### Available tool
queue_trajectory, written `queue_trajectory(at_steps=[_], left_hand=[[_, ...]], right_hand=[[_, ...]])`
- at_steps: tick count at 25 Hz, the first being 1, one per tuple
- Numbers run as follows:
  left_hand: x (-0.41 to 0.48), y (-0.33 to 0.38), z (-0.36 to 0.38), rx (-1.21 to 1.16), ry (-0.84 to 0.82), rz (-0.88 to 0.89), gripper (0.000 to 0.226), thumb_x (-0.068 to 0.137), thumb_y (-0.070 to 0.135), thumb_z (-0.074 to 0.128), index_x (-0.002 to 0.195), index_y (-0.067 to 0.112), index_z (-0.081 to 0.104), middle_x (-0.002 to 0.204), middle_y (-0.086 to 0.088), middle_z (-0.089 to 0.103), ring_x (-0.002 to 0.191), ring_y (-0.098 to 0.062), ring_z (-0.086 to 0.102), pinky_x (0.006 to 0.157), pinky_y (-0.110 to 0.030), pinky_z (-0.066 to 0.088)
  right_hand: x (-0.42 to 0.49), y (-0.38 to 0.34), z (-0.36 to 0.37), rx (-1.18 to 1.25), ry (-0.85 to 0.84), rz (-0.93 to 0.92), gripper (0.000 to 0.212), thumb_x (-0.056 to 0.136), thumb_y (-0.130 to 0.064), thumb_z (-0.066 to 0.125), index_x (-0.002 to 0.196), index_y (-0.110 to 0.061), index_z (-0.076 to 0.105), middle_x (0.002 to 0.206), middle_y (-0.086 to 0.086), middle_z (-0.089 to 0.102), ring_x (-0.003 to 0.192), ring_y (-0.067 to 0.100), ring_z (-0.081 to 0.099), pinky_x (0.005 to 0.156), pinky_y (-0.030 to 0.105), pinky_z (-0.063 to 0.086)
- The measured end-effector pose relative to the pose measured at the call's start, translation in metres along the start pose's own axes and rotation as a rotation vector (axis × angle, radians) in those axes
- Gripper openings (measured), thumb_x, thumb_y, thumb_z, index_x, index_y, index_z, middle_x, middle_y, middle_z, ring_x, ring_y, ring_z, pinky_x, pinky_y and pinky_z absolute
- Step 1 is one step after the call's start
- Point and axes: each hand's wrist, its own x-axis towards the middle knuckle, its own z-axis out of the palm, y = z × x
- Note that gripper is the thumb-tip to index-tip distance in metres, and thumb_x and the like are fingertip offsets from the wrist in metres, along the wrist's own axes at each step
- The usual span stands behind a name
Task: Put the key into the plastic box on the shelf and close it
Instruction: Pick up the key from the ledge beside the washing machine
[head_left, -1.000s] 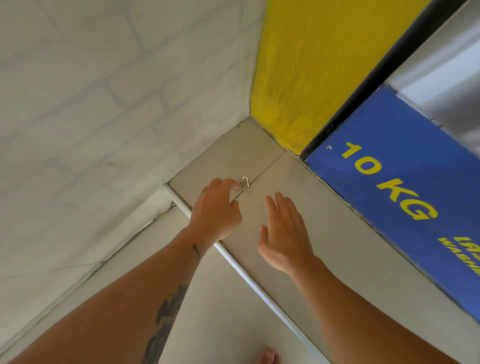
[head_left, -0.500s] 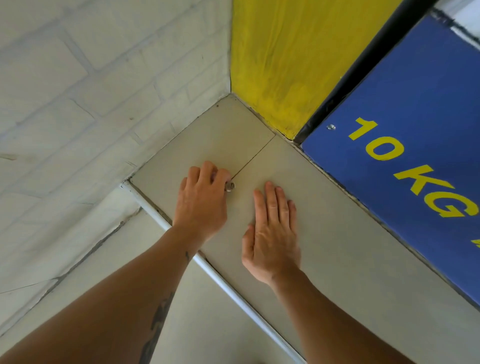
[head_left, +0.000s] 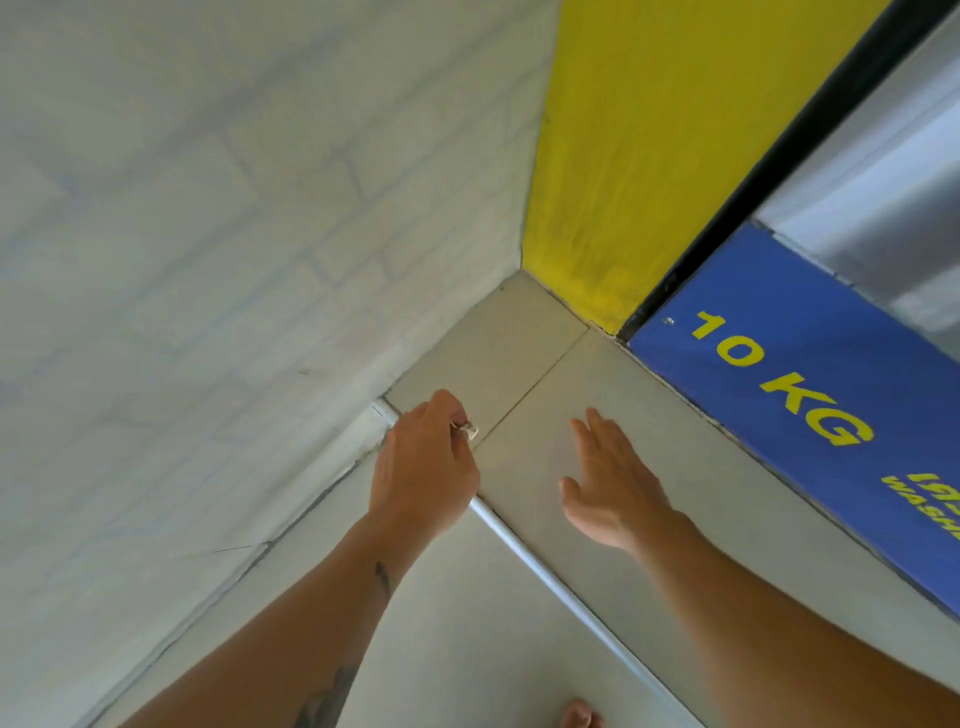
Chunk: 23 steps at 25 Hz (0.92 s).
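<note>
A small silver key (head_left: 466, 430) shows at the fingertips of my left hand (head_left: 425, 462), which is shut on it just above a grey tiled ledge (head_left: 587, 395) in the corner. Most of the key is hidden by my fingers. My right hand (head_left: 610, 475) hovers open to the right, palm down, fingers together, holding nothing. No plastic box and no shelf are in view.
A white brick wall (head_left: 208, 260) bounds the left and a yellow wall (head_left: 649, 145) the back. A blue panel (head_left: 810, 415) marked "10 KG" runs along the right. A white strip (head_left: 545, 577) edges the ledge above the floor. A bare toe (head_left: 579, 717) shows below.
My left hand has closed on the key and lifted it off the ledge. My right hand has risen from lying flat and moved right. The view has pulled back.
</note>
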Motion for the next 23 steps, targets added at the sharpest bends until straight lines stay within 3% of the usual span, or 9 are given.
queue_trajectory(at_steps=[2,5,9,11,13,15,17,23], left_hand=[[-0.020,0.010,-0.032,-0.007,0.006,-0.056,0.017,0.087,0.013,0.047,0.086,0.028,0.056,0.075,0.012,0.059,0.070,-0.013,0.057,0.056,-0.029,0.043],[-0.050,0.035,-0.087,-0.248,-0.039,-0.229,0.020,0.089,0.013,0.048,0.084,0.029,0.060,0.073,0.010,0.062,0.053,-0.006,0.054,0.046,-0.022,0.041],[-0.106,0.070,-0.173,-0.457,-0.107,-0.330,0.020,0.087,0.014,0.055,0.079,0.028,0.067,0.080,0.001,0.067,0.048,-0.008,0.056,0.035,-0.013,0.036],[-0.139,0.087,-0.225,-0.489,-0.114,-0.340,0.021,0.086,0.014,0.057,0.079,0.029,0.069,0.074,0.001,0.068,0.047,-0.007,0.058,0.034,-0.014,0.036],[-0.174,0.102,-0.278,-0.503,-0.112,-0.362,0.023,0.086,0.012,0.055,0.083,0.029,0.071,0.069,-0.002,0.069,0.048,-0.009,0.058,0.040,-0.018,0.042],[-0.208,0.116,-0.323,-0.557,-0.113,-0.374,0.021,0.088,0.012,0.055,0.087,0.026,0.070,0.076,-0.006,0.070,0.062,-0.016,0.064,0.058,-0.033,0.055],[-0.240,0.127,-0.361,-0.617,-0.083,-0.368,0.019,0.089,0.011,0.058,0.087,0.025,0.070,0.081,-0.006,0.070,0.069,-0.018,0.068,0.070,-0.043,0.059],[-0.343,0.154,-0.445,-0.617,0.074,-0.310,0.024,0.088,0.006,0.053,0.089,0.023,0.069,0.084,-0.002,0.069,0.073,-0.018,0.068,0.062,-0.032,0.052]], right_hand=[[-0.035,-0.018,-0.014,0.026,0.004,-0.022,0.071,0.098,-0.035,0.041,0.156,-0.018,0.003,0.165,-0.002,-0.010,0.150,0.018,-0.006,0.118,0.037,0.013],[-0.094,-0.051,-0.047,0.096,0.032,-0.047,0.066,0.098,-0.034,0.042,0.155,-0.017,0.012,0.165,-0.002,0.003,0.150,0.017,0.002,0.116,0.038,0.019],[-0.191,-0.098,-0.106,0.130,0.106,-0.138,0.051,0.097,-0.031,0.045,0.146,-0.020,0.034,0.150,-0.003,0.036,0.135,0.020,0.036,0.105,0.038,0.037],[-0.246,-0.119,-0.139,0.127,0.172,-0.204,0.047,0.096,-0.028,0.048,0.141,-0.020,0.041,0.142,-0.003,0.044,0.127,0.021,0.044,0.101,0.038,0.040],[-0.298,-0.138,-0.170,0.118,0.214,-0.251,0.045,0.095,-0.027,0.049,0.139,-0.019,0.044,0.140,-0.001,0.047,0.125,0.022,0.046,0.100,0.038,0.040],[-0.344,-0.157,-0.196,0.109,0.227,-0.282,0.046,0.095,-0.028,0.048,0.140,-0.019,0.045,0.141,-0.001,0.047,0.127,0.022,0.045,0.102,0.039,0.039],[-0.382,-0.172,-0.218,0.085,0.247,-0.329,0.047,0.095,-0.029,0.049,0.140,-0.018,0.045,0.142,0.001,0.047,0.129,0.022,0.044,0.104,0.040,0.038],[-0.473,-0.204,-0.266,0.029,0.276,-0.497,0.046,0.095,-0.027,0.047,0.141,-0.019,0.045,0.144,0.000,0.047,0.132,0.020,0.042,0.107,0.039,0.036]])
